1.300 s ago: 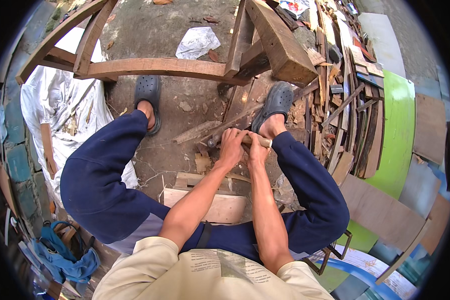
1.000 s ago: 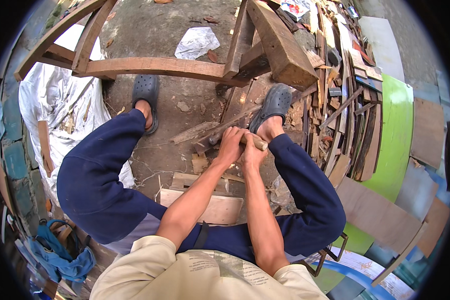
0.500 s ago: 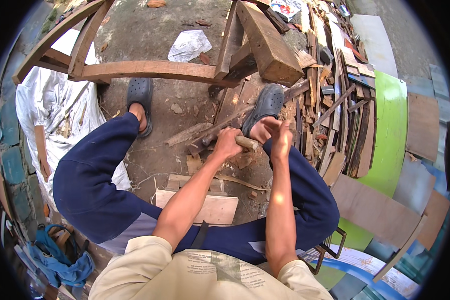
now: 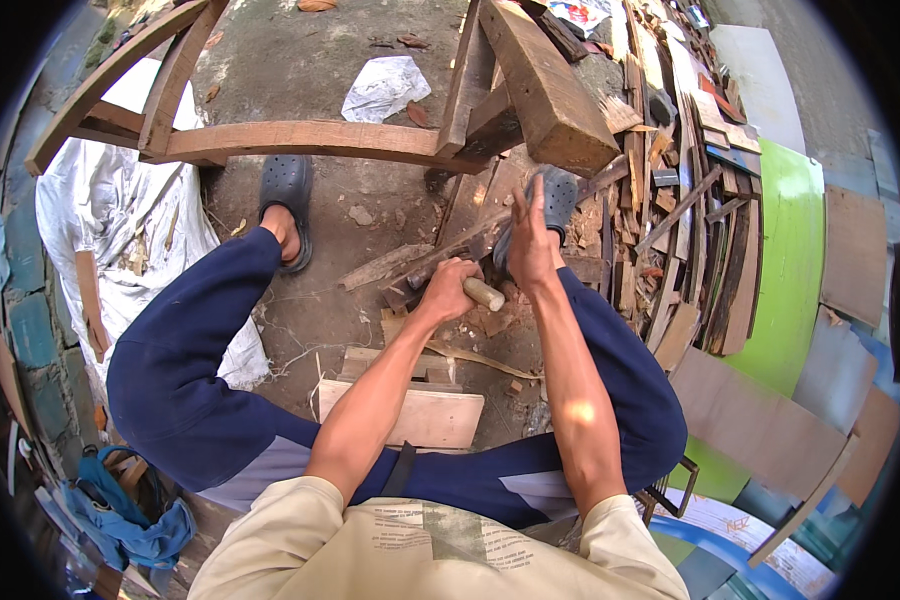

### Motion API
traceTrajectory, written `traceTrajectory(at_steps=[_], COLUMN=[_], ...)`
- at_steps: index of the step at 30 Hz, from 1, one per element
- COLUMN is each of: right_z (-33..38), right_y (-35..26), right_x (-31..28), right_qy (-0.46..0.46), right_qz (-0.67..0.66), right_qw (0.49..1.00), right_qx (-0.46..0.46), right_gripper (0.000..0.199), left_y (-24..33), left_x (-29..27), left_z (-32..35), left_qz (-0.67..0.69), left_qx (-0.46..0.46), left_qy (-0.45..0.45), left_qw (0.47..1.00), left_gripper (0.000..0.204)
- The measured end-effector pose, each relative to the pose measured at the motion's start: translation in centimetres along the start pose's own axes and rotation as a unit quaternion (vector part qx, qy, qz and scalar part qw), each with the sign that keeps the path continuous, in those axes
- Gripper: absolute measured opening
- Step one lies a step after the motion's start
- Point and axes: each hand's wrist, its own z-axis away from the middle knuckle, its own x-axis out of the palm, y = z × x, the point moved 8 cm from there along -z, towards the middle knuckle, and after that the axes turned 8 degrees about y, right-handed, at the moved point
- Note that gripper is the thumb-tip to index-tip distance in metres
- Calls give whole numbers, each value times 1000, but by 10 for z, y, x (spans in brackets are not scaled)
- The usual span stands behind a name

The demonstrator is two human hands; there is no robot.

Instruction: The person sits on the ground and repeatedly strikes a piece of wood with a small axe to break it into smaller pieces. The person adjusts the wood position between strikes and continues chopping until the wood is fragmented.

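Note:
My left hand [image 4: 448, 288] is closed round a short, round wooden handle [image 4: 484, 293], whose blunt end sticks out to the right. What the handle belongs to is hidden behind the fingers. To its right and a little farther off, my right hand [image 4: 533, 240] is held up edge-on with its fingers stretched out and nothing in it. It overlaps the dark clog [image 4: 557, 195] on my right foot. Beneath my hands lie weathered wood strips [image 4: 385, 268] and chips. A pale wooden board [image 4: 428, 416] rests between my legs.
A wooden frame [image 4: 300, 139] with a thick beam [image 4: 550, 90] stands just beyond my feet. Scrap wood [image 4: 685, 220] is piled on the right beside a green panel [image 4: 790, 250]. White sheeting [image 4: 130, 230] and a blue bag [image 4: 130, 515] lie on the left.
My right hand has moved left and farther away, and its fingers have straightened. My left hand keeps hold of the wooden handle, nearly in place. The whole view has shifted slightly.

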Motion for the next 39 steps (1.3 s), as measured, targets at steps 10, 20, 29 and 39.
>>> traceTrajectory(at_steps=[10,20,29,39], right_z=[4,32,63,100], right_y=[55,17,42,176], right_x=[30,26,127,6], right_qy=[-65,12,-135,11], right_qz=[-50,-11,197,13], right_qw=[996,998,971,958], right_qx=[36,67,-3,288], right_gripper=[85,85,77,45], left_y=[-4,-6,-81,-67], left_x=[-17,-20,-86,-140], left_z=[2,4,33,44], left_qz=[86,159,253,520], left_qx=[-15,-78,-130,-191], left_qy=[39,-12,138,238], left_qw=[995,984,949,798], left_gripper=[19,59,28,24])
